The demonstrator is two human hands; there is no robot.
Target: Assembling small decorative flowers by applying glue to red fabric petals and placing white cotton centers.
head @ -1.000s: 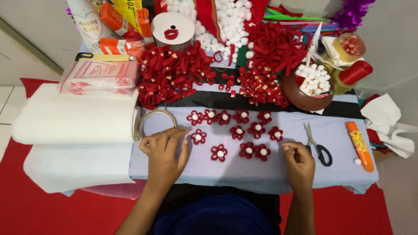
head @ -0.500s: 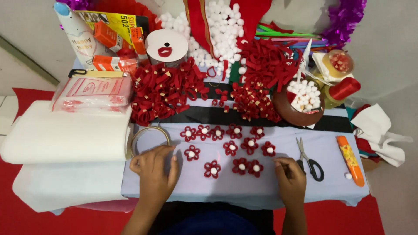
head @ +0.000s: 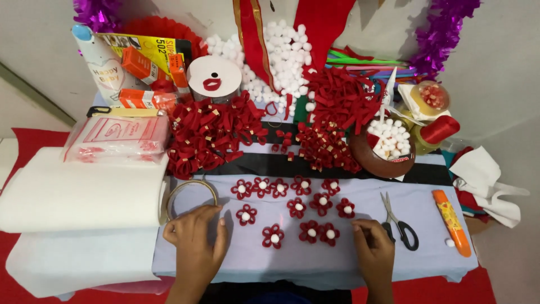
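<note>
Twelve red ribbon flowers point(head: 298, 207) with white centres lie on the cloth. One pair of scissors point(head: 399, 220), one orange glue tube point(head: 451, 222).

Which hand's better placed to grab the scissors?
Right. The right hand rests just beside the scissors; the left hand lies far across the flowers, by the metal ring.

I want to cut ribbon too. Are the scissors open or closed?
Closed. The scissors lie flat on the cloth, blades together in one point, beside the right hand.
</note>
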